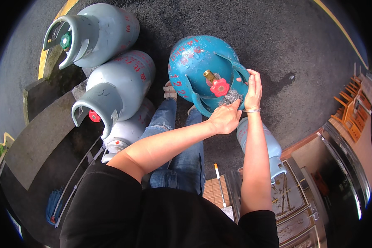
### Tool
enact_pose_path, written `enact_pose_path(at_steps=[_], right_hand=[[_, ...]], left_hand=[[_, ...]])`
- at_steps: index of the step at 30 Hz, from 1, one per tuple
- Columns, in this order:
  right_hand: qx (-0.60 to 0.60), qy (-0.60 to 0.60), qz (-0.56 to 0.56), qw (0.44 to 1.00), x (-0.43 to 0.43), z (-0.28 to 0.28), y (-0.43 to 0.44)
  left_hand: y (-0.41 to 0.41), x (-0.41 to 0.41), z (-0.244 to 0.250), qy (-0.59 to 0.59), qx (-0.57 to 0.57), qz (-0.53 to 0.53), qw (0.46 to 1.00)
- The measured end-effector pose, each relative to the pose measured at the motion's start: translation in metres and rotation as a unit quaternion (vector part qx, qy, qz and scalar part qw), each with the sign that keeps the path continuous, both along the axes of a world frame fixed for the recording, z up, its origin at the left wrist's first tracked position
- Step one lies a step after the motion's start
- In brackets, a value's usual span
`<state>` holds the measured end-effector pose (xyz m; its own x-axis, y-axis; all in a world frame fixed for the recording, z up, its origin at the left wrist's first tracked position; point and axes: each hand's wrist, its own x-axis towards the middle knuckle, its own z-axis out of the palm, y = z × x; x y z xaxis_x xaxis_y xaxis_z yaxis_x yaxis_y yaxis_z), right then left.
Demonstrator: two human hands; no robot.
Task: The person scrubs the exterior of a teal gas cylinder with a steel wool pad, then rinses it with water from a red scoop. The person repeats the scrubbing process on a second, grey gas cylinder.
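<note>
A teal gas cylinder with red markings and wet drops stands in front of me on the asphalt. On its top are a brass valve outlet and a red handwheel, ringed by a teal metal collar. My left hand presses a grey steel wool scourer against the surface inside the collar, beside the handwheel. The collar's right side is in the grip of my right hand, which wears a bangle at the wrist. Part of the scourer is hidden under my left fingers.
At left lie a grey cylinder with a green handwheel, another with a red one, and a pale cylinder partly hidden below. A smaller light-blue cylinder is behind my right forearm. Wooden chairs stand far right.
</note>
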<state>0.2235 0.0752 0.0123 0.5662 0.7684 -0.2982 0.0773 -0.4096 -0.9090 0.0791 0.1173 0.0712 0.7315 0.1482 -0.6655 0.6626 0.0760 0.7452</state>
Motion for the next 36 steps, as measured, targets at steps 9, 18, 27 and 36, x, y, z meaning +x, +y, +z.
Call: enact_pose_path(at_steps=[9,18,27,36], right_hand=[[-0.003,-0.022,0.001,1.000,0.001,-0.007,0.003],[-0.001,-0.083,0.019,0.996,0.007,-0.027,-0.009],[0.006,-0.084,0.020,0.996,0.005,-0.016,0.002],[0.001,-0.037,0.004,0.999,-0.003,-0.007,0.001]], left_hand=[[-0.008,0.007,-0.030,-0.011,0.134,0.008,0.991],[0.007,0.021,-0.046,0.025,0.085,-0.045,0.995],[0.009,0.017,-0.038,0.099,0.096,-0.153,0.979],[-0.035,-0.005,-0.019,-0.054,0.240,0.127,0.961]])
